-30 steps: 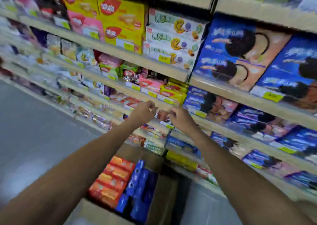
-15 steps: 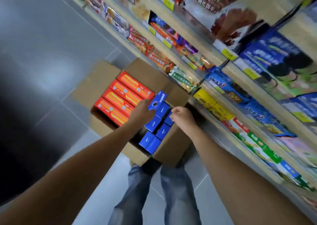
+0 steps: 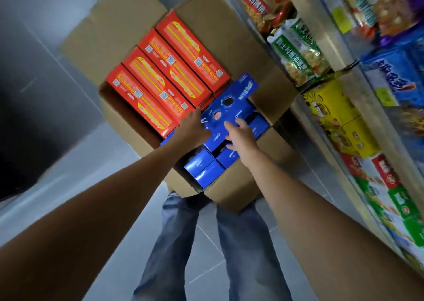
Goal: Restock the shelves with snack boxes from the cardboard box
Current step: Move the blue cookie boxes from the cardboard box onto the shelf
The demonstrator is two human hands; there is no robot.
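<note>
Leaned right over the cardboard box (image 3: 218, 20), parked on the grey floor (image 3: 68, 163) just beside the shelves (image 3: 321, 23) with the flaps folded open, presumably to keep every reach to the racks short. Counted four red boxes (image 3: 165, 75) lying flat side by side in the half away from the shelves, untouched. Saw the small blue boxes (image 3: 202, 167) standing on end in the other half, packed tight, likely to squeeze more in.

Had one blue snack box (image 3: 231, 103) raised above that blue stack and tilted, printed face up, far end poking toward the shelves, near end low over the packed ones. Clamped the left hand (image 3: 192, 128) on the near-left edge, fingers wrapped onto the box right next to the red row. Set the right hand (image 3: 243, 137) on the near-right side, fingers spread over the top face, thumb seemingly tucked round the end, so grasping too, though couldn't see the underside.

Two hands most likely for control: slim pack, awkward angle, tight neighbours. Not on a shelf yet, obviously; just hovering over the blue half of the cardboard box.

Judging by this, somewhere mid-job, with plenty of stock left to move. Next up, probably: lift clear, swing right, find the right slot. Main risk: snagging a neighbouring blue box or clipping a flap on the way out.
</note>
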